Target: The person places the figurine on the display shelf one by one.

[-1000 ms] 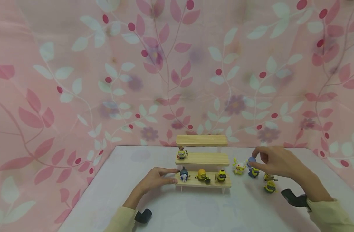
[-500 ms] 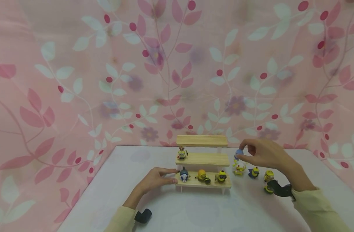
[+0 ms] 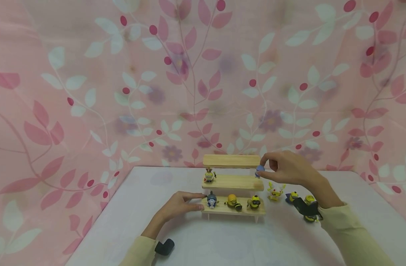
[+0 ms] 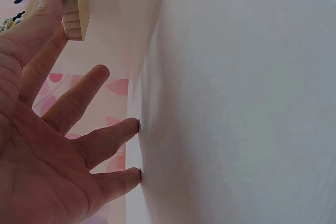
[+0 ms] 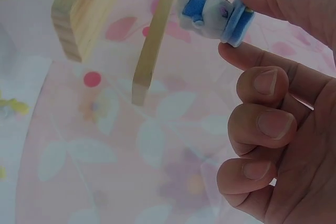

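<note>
A small blue-and-white figurine [image 5: 207,17] is pinched by its blue hat between the thumb and index finger of my right hand [image 3: 289,170]. It hangs at the right end of a three-tier wooden display stand [image 3: 234,181], around the middle tier. My left hand [image 3: 179,203] grips the left end of the bottom tier [image 4: 74,3] between thumb and index finger, its other fingers spread. A crowned figurine [image 3: 209,176] stands at the middle tier's left. On the bottom tier sit a grey-hatted figurine [image 3: 211,200], an orange-topped one [image 3: 233,201] and a yellow-and-black one [image 3: 254,202].
Right of the stand, on the white tabletop [image 3: 236,240], stands a white-and-yellow figurine [image 3: 275,193]. Beyond it are a blue-caped yellow figurine [image 3: 292,197] and others, partly hidden by the right wrist's black strap [image 3: 306,208]. A pink floral cloth [image 3: 222,92] hangs behind.
My right hand has carried the blue figurine left, from above the loose figurines to the stand's right end. My left hand stays at the stand.
</note>
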Demonstrator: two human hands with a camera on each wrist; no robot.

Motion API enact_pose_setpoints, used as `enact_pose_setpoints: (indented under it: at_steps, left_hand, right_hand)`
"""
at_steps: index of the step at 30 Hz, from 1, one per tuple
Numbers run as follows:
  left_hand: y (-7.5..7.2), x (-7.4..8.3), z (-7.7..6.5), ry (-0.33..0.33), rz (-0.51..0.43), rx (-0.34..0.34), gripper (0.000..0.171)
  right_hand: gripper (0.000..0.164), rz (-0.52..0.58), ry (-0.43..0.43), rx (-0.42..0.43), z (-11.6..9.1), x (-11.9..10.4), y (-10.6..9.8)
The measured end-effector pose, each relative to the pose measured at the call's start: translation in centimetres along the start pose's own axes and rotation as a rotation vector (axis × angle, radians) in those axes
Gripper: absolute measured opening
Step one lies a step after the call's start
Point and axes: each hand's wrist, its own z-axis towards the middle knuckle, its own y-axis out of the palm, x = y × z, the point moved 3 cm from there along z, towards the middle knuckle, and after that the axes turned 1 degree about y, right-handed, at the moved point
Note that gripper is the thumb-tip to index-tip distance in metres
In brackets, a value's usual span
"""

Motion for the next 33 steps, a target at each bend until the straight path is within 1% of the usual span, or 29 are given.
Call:
enact_pose_setpoints:
  at_steps: [7,14,21,27,33]
  left_hand:
    - [0.0,-0.1,0.0,0.002,0.002,0.001,0.04]
    - [0.0,-0.3,0.1,-0.025,-0.015,-0.005,0.044]
    - [0.0,-0.3,0.1,-0.022,-0.013,-0.002,0.045]
    - [0.0,-0.2,0.1,-0.02,-0.026,-0.003,0.044]
    - [0.0,-0.2,0.1,-0.02,-0.021,-0.008,0.043]
  right_hand:
    - [0.02,0.024,-0.013,-0.014,1.3,-0.7,0.8]
    - [0.019,0.042,-0.045,-0.006,2.5,-1.8,1.2]
    - [0.02,0.066,-0.044,-0.044,3.6,-2.6,2.4]
    - [0.021,0.086,-0.059,-0.066,4.5,-3.0,3.4]
    - [0.023,0.083,-0.062,-0.099,5.1,-3.4,4.4]
